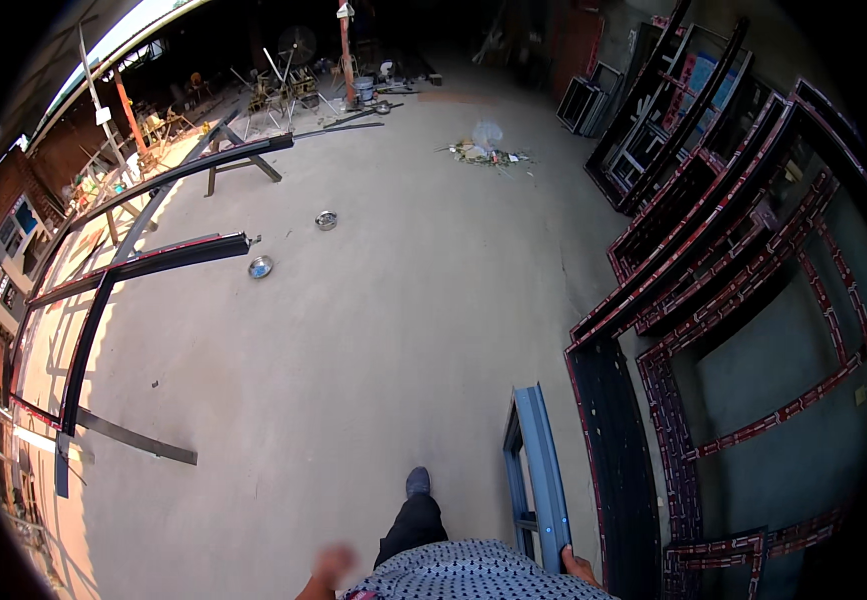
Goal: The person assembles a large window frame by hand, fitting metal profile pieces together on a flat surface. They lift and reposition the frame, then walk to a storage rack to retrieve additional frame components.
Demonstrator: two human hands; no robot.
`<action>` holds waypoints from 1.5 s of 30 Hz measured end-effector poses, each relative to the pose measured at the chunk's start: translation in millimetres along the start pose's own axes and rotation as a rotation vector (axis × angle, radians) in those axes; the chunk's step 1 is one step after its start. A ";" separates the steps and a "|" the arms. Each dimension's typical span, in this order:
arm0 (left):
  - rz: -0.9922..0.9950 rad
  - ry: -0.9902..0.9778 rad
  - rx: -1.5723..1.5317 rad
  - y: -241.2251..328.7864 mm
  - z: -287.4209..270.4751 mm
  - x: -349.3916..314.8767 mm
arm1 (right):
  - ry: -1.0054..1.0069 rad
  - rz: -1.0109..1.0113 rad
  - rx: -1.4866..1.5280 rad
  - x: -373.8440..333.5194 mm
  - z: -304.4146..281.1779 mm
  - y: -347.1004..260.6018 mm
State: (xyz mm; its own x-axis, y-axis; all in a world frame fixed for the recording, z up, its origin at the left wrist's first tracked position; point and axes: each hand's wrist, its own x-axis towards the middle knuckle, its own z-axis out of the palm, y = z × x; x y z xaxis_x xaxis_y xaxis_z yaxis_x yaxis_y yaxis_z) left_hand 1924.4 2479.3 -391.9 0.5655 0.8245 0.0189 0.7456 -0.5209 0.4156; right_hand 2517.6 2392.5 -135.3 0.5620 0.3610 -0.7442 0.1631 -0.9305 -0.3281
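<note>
A blue-grey metal window frame [542, 455] stands upright at my right side. My right hand [580, 566] grips its near edge low down, with the fingers wrapped round the profile and partly hidden. My left hand [334, 566] hangs at the lower edge, left of my body, and is smeared by motion, so its fingers cannot be made out. Nothing shows in it. One shoe [418, 482] is forward on the concrete floor.
Large dark frames with red-patterned wrapping [724, 250] lean along the right wall. Long dark profiles [144, 265] lie on trestles at left. Two metal bowls [327, 220] and a litter pile [492, 153] sit on the floor ahead. A flat strip [139, 437] lies at left.
</note>
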 end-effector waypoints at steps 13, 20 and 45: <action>-0.343 0.000 -0.261 -180.7 -132.7 452.8 | -0.020 0.035 -0.042 131.6 5.2 -299.8; -0.025 0.042 -0.155 -206.9 -114.1 558.1 | -0.044 0.006 -0.076 258.5 -3.3 -446.9; 0.089 0.017 0.028 -497.6 -215.6 1110.7 | 0.073 0.119 0.016 482.8 -62.1 -995.7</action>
State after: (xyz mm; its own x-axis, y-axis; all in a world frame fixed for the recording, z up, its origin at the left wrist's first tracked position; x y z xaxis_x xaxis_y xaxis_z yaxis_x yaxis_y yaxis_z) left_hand 2105.4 3702.0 -381.7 0.6243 0.7780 0.0706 0.7021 -0.5984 0.3860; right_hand 2676.9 3489.4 -131.8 0.6342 0.2421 -0.7343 0.0789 -0.9650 -0.2500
